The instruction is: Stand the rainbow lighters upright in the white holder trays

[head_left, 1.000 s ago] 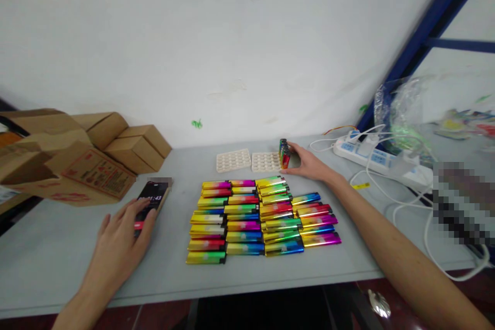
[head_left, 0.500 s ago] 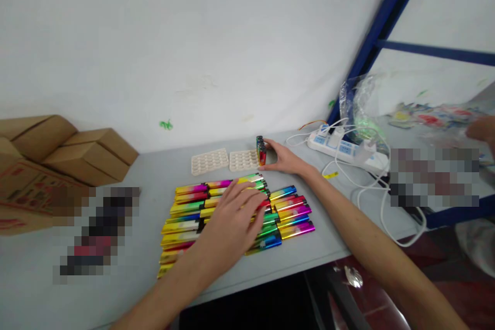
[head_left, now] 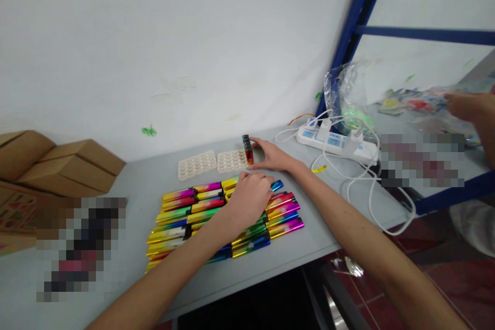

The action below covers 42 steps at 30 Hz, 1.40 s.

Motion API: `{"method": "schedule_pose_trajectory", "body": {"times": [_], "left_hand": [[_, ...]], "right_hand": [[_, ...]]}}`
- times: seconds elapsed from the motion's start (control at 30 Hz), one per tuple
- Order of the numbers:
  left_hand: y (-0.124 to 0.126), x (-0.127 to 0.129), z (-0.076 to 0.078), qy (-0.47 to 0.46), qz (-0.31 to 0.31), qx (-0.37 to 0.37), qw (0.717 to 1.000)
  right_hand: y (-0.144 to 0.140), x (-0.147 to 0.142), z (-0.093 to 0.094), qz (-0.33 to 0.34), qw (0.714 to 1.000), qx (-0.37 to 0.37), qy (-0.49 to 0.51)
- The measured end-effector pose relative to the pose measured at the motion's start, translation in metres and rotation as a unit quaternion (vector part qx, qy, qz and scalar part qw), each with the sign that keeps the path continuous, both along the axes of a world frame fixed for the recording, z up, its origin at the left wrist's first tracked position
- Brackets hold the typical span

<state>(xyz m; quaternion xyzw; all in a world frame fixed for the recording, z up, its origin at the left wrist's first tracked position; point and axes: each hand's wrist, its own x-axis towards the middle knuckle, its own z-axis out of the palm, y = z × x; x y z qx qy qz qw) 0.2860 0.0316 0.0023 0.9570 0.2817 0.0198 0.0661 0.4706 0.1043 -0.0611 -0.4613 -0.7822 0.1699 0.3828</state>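
Observation:
Rows of shiny, rainbow-coloured lighters lie side by side on the grey table. My left hand is over the right part of these rows, fingers curled down; what they hold, if anything, is hidden. Farther back, a short row of upright lighters stands at the right end of a cream tray with round holes. My right hand reaches round that row from the right, thumb in front and fingers behind. A second cream holed tray lies just to the left.
Brown cardboard boxes are stacked at the left. On the right are a white power strip with looping cables and a blue metal frame. Beyond it, another person's hand is near plastic packets. A blurred patch covers part of the table at left.
The view has shifted slightly to the right. My left hand has moved right and back over the lighters, its fingers more curled. The right hand remains at the upright lighters.

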Motion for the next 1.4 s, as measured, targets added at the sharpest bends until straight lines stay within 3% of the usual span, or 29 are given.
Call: {"method": "schedule_pose_trajectory", "body": {"times": [0.17, 0.27, 0.37, 0.47, 0.57, 0.7, 0.77, 1.03, 1.2, 1.4], "left_hand": [[0.008, 0.005, -0.004, -0.042, -0.005, -0.046, 0.998], [0.010, 0.005, -0.003, -0.148, 0.008, -0.085, 0.985], [0.014, -0.001, 0.005, -0.269, 0.009, -0.150, 0.951], [0.020, -0.014, 0.014, -0.350, 0.003, -0.283, 0.893], [0.024, -0.030, 0.019, -0.410, 0.023, -0.419, 0.810], [0.028, -0.048, 0.016, -0.473, 0.076, -0.520, 0.707], [0.030, -0.054, 0.013, -0.475, 0.098, -0.544, 0.685], [0.027, -0.057, 0.017, -0.477, 0.129, -0.553, 0.671], [0.028, -0.054, 0.014, -0.467, 0.136, -0.540, 0.687], [0.032, -0.053, 0.009, -0.458, 0.141, -0.548, 0.685]], "right_hand": [[0.001, 0.000, -0.002, -0.002, 1.000, -0.004, 0.009], [0.004, 0.002, -0.007, -0.004, 1.000, -0.003, 0.009], [0.006, 0.005, -0.010, 0.005, 1.000, 0.012, 0.001], [0.004, 0.004, -0.008, 0.014, 1.000, 0.015, 0.001], [0.000, 0.001, -0.002, 0.009, 1.000, 0.012, 0.001], [-0.004, -0.003, 0.001, -0.007, 1.000, -0.007, 0.002], [-0.005, -0.003, 0.001, -0.012, 1.000, -0.009, 0.003], [-0.004, 0.000, -0.004, -0.018, 1.000, -0.011, -0.004], [-0.005, 0.000, -0.003, -0.020, 1.000, -0.011, -0.010], [-0.005, 0.001, -0.004, -0.021, 1.000, -0.010, -0.008]]}}
